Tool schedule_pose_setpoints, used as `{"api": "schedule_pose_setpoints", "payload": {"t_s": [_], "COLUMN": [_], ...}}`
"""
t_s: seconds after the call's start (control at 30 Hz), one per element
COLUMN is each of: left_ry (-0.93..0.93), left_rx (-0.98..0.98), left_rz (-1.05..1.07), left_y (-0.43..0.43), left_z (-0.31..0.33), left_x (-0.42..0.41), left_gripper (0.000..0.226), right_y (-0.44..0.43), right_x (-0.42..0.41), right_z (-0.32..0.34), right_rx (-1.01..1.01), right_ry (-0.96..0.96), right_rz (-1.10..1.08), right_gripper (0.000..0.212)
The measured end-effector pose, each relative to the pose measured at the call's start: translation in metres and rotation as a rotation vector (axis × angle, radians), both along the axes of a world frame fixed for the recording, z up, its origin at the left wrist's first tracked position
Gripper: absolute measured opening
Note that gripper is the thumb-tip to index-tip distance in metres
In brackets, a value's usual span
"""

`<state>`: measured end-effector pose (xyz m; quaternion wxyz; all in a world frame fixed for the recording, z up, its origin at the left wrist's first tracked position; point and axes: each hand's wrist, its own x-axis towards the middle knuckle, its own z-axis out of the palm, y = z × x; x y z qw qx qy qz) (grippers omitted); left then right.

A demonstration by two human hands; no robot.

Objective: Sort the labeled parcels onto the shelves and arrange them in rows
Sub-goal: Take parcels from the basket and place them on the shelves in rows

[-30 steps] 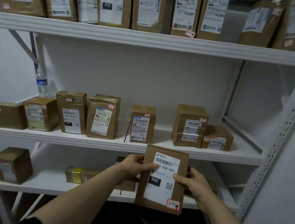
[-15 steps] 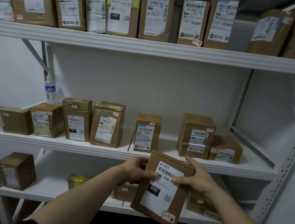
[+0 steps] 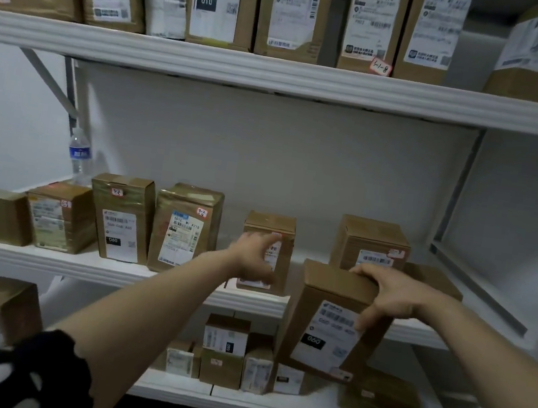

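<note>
Right hand (image 3: 382,294) grips 060 parcel (image 3: 321,315) by its top edge, fingers curled; parcel tilted, 5 o'clock, before middle shelf (image 3: 45,259) lip. Left hand (image 3: 253,253) blurred against small box (image 3: 270,224), 6 o'clock; grip indeterminate.

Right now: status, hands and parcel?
Right hand grips 060 parcel by its top. Left hand open at small box, middle shelf. Parcel not yet shelved.

Brown cardboard parcels (image 3: 331,319) with white labels, white shelves (image 3: 279,73), black-and-white sleeve (image 3: 15,372).
</note>
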<state>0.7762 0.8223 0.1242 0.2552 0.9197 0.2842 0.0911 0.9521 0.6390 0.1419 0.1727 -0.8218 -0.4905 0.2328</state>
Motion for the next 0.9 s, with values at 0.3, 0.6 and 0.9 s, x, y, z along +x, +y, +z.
{"api": "schedule_pose_setpoints", "payload": {"t_s": [0.3,0.6,0.9], "left_ry": [0.34,0.44,0.424], "left_rx": [0.554,0.522,0.391], "left_rz": [-0.053,-0.125,-0.047], "left_y": [0.084,0.125,0.145], "left_z": [0.014,0.011,0.016], "left_x": [0.079,0.101,0.083], "left_gripper": [0.116,0.12,0.111], "right_y": [0.07,0.11,0.147], "right_x": [0.026,0.04,0.054], "right_z": [0.027,0.036,0.028], "right_rx": [-0.068,-0.059,-0.055], "right_ry": [-0.147,-0.234,-0.492], "right_rz": [0.054,0.138,0.192], "right_gripper": [0.075,0.08,0.088]}}
